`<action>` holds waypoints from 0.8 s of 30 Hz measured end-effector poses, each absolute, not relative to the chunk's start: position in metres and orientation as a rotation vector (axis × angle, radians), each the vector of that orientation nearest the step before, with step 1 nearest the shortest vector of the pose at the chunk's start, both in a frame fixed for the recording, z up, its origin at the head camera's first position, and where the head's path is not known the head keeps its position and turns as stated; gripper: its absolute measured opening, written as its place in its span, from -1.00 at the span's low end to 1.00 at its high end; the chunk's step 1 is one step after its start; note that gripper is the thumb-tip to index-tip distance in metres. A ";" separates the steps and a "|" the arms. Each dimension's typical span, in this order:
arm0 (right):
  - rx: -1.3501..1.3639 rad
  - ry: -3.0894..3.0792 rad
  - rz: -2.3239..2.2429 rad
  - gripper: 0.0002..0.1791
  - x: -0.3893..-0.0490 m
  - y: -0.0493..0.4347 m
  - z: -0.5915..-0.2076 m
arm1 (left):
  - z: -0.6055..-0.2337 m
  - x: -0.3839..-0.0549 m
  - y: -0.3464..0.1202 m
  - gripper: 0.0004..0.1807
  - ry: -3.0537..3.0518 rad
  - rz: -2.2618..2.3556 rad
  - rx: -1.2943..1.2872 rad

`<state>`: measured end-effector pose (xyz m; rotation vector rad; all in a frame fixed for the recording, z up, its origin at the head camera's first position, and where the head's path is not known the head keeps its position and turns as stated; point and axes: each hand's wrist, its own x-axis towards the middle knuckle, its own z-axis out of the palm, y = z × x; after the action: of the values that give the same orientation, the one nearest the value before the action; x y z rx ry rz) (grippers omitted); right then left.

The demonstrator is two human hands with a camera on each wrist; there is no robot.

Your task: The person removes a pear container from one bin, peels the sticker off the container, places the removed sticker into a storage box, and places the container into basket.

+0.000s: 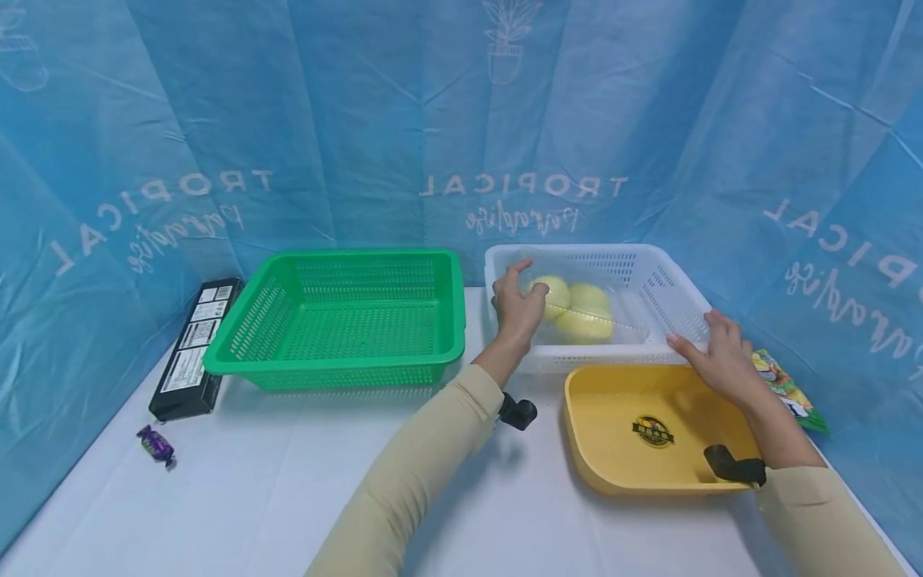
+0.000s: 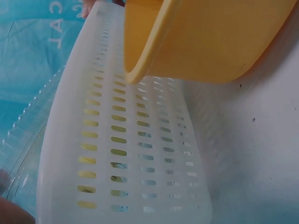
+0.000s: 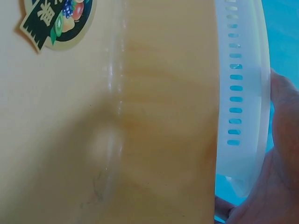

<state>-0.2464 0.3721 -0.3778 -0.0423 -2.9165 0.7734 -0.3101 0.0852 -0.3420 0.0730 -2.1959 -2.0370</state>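
Note:
In the head view, a white perforated basket (image 1: pixel 671 296) holds a clear plastic container (image 1: pixel 620 320) with several pale yellow-green round fruits (image 1: pixel 586 314) showing through it. My left hand (image 1: pixel 517 308) reaches over the basket's left end and grips the container at its left side. The left wrist view shows the container's ridged edge (image 2: pixel 23 119) standing above the basket rim, with fingers (image 2: pixel 14 212) beside it. My right hand (image 1: pixel 724 361) holds the basket's front right corner, thumb and fingers around the rim. Its palm side (image 3: pixel 285 135) shows beside the basket's wall.
A yellow basin (image 1: pixel 613 461) with a fruit label stands right in front of the white basket, under my right forearm. Left of it sits a green basket (image 1: pixel 346 375). A black box (image 1: pixel 189 353), a purple wrapped candy (image 1: pixel 156 445) and a colourful packet (image 1: pixel 789 389) lie around the sides.

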 end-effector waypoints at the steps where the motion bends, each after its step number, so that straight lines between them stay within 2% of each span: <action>1: -0.041 -2.915 0.775 0.07 -0.246 0.372 -0.378 | -0.342 -0.310 0.085 -0.49 -2.198 -2.032 0.072; 24: -0.026 -2.924 0.779 0.05 -0.246 0.371 -0.376 | -0.345 -0.312 0.087 -0.38 -2.473 -1.864 0.020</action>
<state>-0.2456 0.3710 -0.3757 -0.0263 -2.9239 0.7789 -0.3117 0.0866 -0.3449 0.0202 -2.4727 -1.8637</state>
